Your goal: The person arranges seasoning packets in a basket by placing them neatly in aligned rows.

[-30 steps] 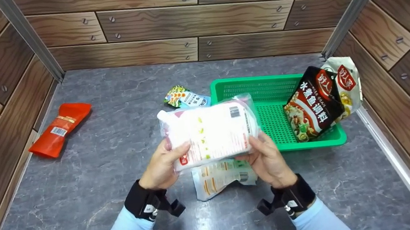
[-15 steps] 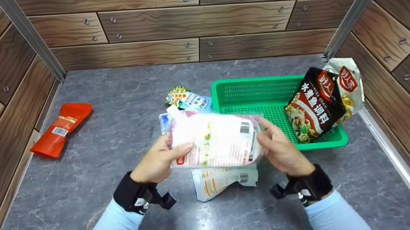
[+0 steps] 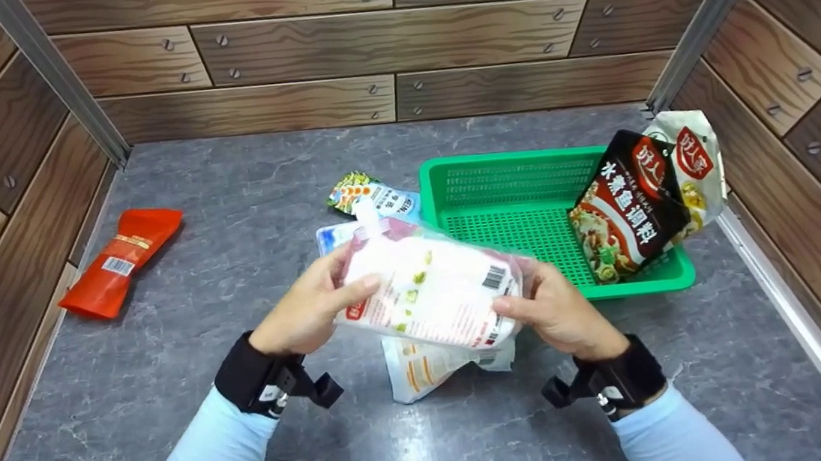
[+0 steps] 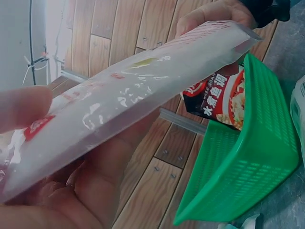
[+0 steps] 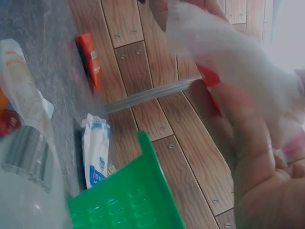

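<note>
Both hands hold up a white pouch [image 3: 435,288] with pink edges, a barcode and what looks like a white spout at its upper left corner. The left hand [image 3: 319,299] grips its left end, thumb on the face and fingers behind. At the opposite end the right hand [image 3: 557,310] pinches it in the same way. The pouch hangs tilted above the grey surface, its right end lower. Seen from the left wrist, the pouch [image 4: 124,90] is fairly flat, with a thumb [image 4: 24,107] on its printed side.
A green basket [image 3: 441,161] stands to the right, holding a black seasoning packet [image 3: 627,210] and a white packet [image 3: 698,161]. Below the pouch lies a white packet with orange stripes [image 3: 413,373]. Behind are a blue-white packet [image 3: 332,236] and a colourful packet [image 3: 354,191]. A red packet [image 3: 123,262] lies left.
The pouch has turned clockwise and shifted slightly right and nearer. Its right end has dropped, and more of the blue-white packet behind it shows. Both hands keep hold of it.
</note>
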